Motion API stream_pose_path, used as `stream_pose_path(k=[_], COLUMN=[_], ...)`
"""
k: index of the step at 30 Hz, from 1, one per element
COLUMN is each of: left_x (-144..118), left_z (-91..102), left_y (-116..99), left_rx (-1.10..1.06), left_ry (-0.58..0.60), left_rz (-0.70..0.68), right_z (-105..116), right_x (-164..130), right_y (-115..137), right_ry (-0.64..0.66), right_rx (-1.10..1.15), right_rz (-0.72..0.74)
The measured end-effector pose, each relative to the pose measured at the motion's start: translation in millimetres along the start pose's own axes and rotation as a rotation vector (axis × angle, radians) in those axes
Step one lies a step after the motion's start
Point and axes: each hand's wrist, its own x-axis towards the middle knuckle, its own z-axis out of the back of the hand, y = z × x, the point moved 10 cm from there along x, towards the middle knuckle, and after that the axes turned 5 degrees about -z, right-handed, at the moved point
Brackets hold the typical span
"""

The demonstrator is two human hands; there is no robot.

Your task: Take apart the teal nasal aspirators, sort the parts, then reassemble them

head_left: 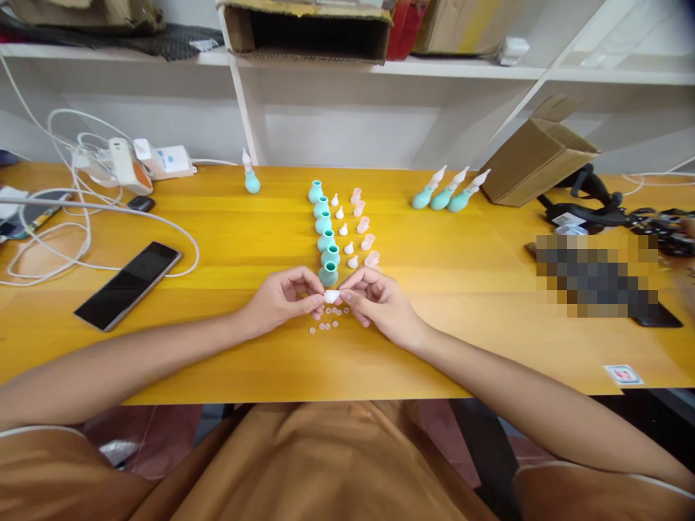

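My left hand and my right hand meet above the table, fingertips closed on a small white nozzle tip between them. Just beyond my fingers a row of open-mouthed teal rubber bulbs runs away from me. Beside it stand several white nozzle tips, and right of those a column of translucent pink connectors. Several small clear discs lie below my hands, some partly hidden by my fingers.
Three assembled teal bulb aspirators lie at the back right, and another aspirator stands back left. A phone and white cables are on the left. A cardboard box and a dark, partly blurred object are right.
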Motion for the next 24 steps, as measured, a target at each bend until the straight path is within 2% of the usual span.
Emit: stream_pose_path(k=[12,16,21,24], left_x=[-0.2,-0.6,-6.1,-6.1], left_z=[-1.1,-4.0,-10.0,-4.9], left_y=[2.4,-1.7,-11.9,-30.3], left_rx=[-0.023,-0.006,0.263,0.59], left_ry=[0.018,0.02,0.028,0.017], left_rz=[0.02,-0.027,-0.106,-0.262], right_z=[-1.6,-0.4,-4.1,13.7], right_x=[-0.5,-1.2,-5.8,-7.5], right_y=[3.4,2.4,5.3,28.0], right_ry=[0.015,-0.001,-0.001,-0.11], right_rx=[-0.004,-0.039,-0.248,-0.321], right_rz=[0.028,0.034,0.049,0.162])
